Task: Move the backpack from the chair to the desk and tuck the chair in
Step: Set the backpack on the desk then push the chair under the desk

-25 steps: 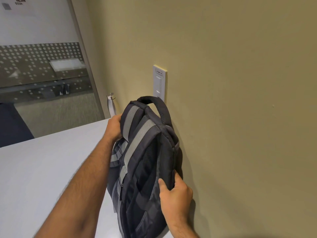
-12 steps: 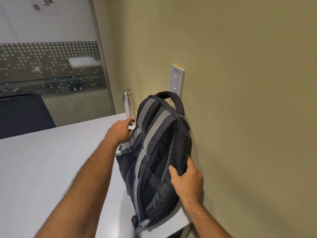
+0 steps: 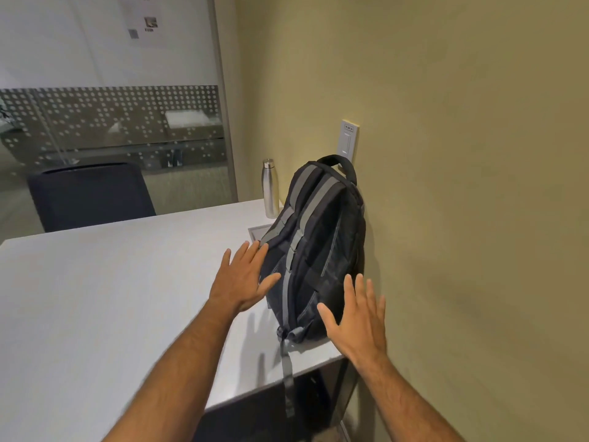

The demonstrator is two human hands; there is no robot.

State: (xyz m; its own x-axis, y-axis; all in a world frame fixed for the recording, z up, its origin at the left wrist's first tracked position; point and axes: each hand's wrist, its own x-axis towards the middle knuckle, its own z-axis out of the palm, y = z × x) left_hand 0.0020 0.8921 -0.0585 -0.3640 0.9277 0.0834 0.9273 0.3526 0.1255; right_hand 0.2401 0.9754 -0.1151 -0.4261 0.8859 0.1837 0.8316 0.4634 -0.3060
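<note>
Desk (image 3: 111, 298) corner holds backpack (image 3: 318, 250) against wall (image 3: 462, 186), strap (image 3: 287, 371) overhanging.

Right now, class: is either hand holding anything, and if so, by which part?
Nothing is held. Both the left hand and the right hand are open with fingers spread beside the backpack, which stands on the desk against the wall.

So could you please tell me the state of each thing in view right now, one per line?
Black and grey fabric backpack: upright on the desk, leaning toward the wall.
Left hand: open, fingers spread, at the backpack's side.
Right hand: open, fingers spread, gripping nothing.
Slim steel water bottle: upright, capped.
White rectangular desk: bearing backpack and bottle.
Dark chair: at the desk's far side.
</note>
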